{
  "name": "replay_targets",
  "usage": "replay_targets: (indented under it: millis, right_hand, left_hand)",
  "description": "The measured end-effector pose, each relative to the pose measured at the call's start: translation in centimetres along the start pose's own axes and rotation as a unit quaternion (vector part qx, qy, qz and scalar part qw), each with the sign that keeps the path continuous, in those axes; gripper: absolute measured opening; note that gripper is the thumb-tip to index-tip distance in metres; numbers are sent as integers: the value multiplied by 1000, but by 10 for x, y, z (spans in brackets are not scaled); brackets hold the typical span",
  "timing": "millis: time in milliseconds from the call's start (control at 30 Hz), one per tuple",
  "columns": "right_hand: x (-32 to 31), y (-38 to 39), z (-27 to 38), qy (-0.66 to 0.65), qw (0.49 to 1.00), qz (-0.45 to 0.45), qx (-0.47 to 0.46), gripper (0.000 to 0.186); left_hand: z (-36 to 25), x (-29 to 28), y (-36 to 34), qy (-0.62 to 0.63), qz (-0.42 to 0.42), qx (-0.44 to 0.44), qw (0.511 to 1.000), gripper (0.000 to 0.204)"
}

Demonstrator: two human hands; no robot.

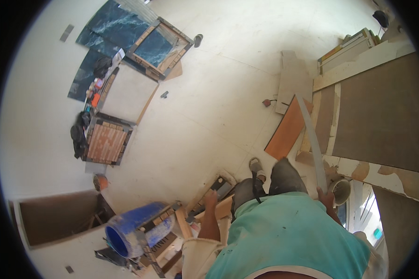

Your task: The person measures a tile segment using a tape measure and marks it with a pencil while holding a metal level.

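Observation:
My right hand (327, 197) is closed round the lower end of a long, thin grey strip (313, 139). The strip slants up and away from my right side, slightly bowed, and its far end passes over an orange-brown wooden board (286, 130). My left hand (211, 199) hangs by my left side, above a wooden frame with dark parts (222, 187). It is small and blurred here, so how its fingers lie does not show. A pale bucket (341, 191) stands just beyond my right hand.
Pale boards (293, 79) lie on the floor ahead. To the right leans a large brown panel with pale edges (381, 111). A blue barrel (137, 228) lies at the lower left among wood scraps. Along the left wall are a tile-faced frame (108, 142) and dark marbled sheets (111, 28).

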State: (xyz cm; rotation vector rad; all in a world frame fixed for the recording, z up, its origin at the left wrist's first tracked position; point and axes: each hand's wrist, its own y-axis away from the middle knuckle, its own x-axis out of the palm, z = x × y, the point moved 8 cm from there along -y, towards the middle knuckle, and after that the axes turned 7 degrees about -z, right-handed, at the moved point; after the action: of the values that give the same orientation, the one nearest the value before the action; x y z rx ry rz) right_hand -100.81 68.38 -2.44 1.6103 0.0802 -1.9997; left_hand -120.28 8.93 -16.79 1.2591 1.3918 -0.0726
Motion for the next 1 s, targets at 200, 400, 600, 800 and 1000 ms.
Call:
replay_targets:
  millis: [200,400,600,800,1000]
  right_hand:
    - [39,-37,137,-21,992,99,81,79]
    - [47,-108,263,-100,985,89,112,79]
    - [44,-144,380,-117,966,123,195,63]
    - [68,-190,427,-124,964,131,194,74]
    - [57,-254,499,-104,961,141,214,71]
  left_hand:
    - [-375,-185,-183,344,-47,158,925,28]
    - [-636,-153,-194,282,95,245,923,36]
    - [-740,-39,-201,111,267,227,930,43]
    - [-894,66,-243,-40,342,311,886,43]
    - [-1036,181,-327,-187,321,386,844,57]
